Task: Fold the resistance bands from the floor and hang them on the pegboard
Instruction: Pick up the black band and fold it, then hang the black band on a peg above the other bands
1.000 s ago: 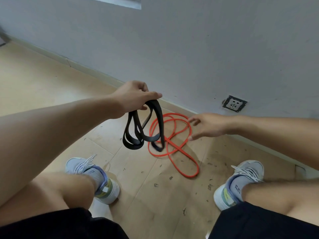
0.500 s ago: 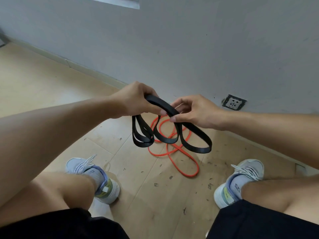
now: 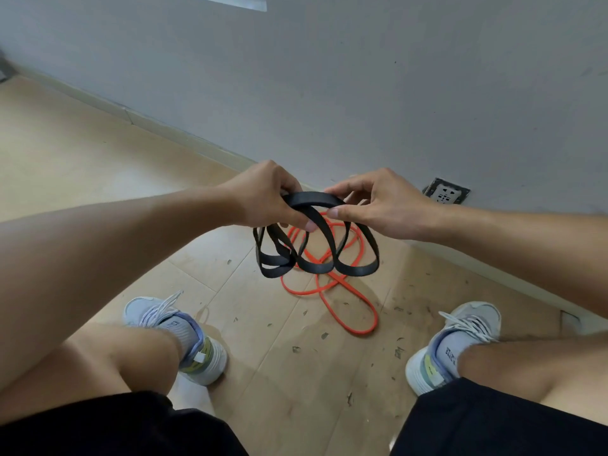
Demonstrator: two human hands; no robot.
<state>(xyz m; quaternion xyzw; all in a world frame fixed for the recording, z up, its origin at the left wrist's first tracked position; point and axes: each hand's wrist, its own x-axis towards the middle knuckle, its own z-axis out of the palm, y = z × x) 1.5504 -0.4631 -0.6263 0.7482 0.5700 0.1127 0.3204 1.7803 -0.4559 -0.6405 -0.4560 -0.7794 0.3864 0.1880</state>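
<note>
A black resistance band (image 3: 316,264) hangs in several loops above the floor. My left hand (image 3: 266,195) grips its gathered top, thumb pressed on the strap. My right hand (image 3: 385,205) pinches the same band just to the right, between thumb and fingers. Below the loops an orange resistance band (image 3: 348,301) lies tangled on the wooden floor, close to the wall. The pegboard is not in view.
I am crouched with a shoe on each side, left shoe (image 3: 184,337) and right shoe (image 3: 454,343). A grey wall with a power socket (image 3: 445,191) runs close behind the bands. Small bits of debris dot the floor (image 3: 296,373).
My right hand came over from above the orange band and took hold of the black band. Both hands then drew together, and the band now hangs in more loops.
</note>
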